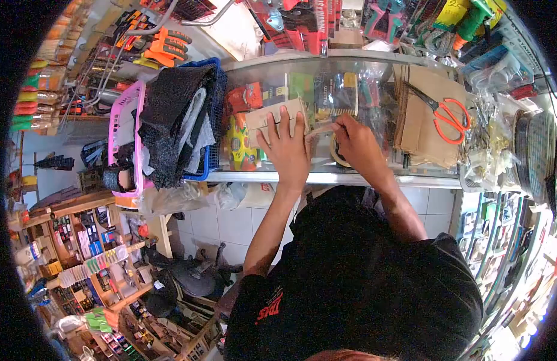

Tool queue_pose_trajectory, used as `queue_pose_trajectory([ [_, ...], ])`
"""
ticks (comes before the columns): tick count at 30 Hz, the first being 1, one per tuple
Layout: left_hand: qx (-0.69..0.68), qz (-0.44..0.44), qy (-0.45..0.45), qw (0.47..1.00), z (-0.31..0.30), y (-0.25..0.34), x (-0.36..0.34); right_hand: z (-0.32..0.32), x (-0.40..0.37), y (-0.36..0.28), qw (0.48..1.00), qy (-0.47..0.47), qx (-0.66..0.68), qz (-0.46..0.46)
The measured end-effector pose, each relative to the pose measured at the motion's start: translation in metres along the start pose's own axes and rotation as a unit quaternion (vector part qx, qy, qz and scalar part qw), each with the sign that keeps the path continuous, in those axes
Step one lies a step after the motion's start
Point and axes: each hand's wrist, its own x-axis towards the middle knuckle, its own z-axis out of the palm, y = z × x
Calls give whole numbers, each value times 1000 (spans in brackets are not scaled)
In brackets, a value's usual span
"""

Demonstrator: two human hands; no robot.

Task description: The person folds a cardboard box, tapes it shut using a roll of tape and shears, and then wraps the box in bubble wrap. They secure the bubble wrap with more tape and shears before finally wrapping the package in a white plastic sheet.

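A small cardboard box [260, 120] lies on the glass counter. My left hand [285, 141] rests flat on it, fingers spread, pressing its top. My right hand [358, 144] is closed, its fingertips pinching a strip of clear tape [320, 129] that stretches from the box's right side. A tape roll [336, 153] shows partly beneath that hand; how the hand touches the roll is hidden. Scissors with orange handles [451, 122] lie further right on flat cardboard pieces [425, 144].
At the left stand a pink basket [129, 108] and a blue basket [214, 120] with black bubble wrap [170, 114]. Packaged goods show under the counter's glass [248, 72]. Clear plastic bags [492, 141] sit at the right end. Tools hang above the far edge.
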Motion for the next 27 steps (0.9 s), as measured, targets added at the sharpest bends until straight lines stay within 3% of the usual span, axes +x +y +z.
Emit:
queue_pose_trajectory([
  [4,21,3,-7,1000,0,-1,-1,2,-3,-3,999,27,6,-15],
  [7,1,0,35,999,6,1,1,-17,-3,-3,998,50,23,18],
  [11,1,-10,32,999,3,4,3,-47,-14,-4,991,5,121,64],
  [16,19,-5,28,999,2,4,3,-62,-55,5,961,-25,223,163],
  [20,38,3,33,999,3,4,3,-67,-112,38,957,-13,231,176],
  [23,48,12,39,998,6,1,3,-83,-163,64,940,-13,189,283],
  [27,38,24,61,997,6,3,3,-100,-232,84,880,84,271,381],
])
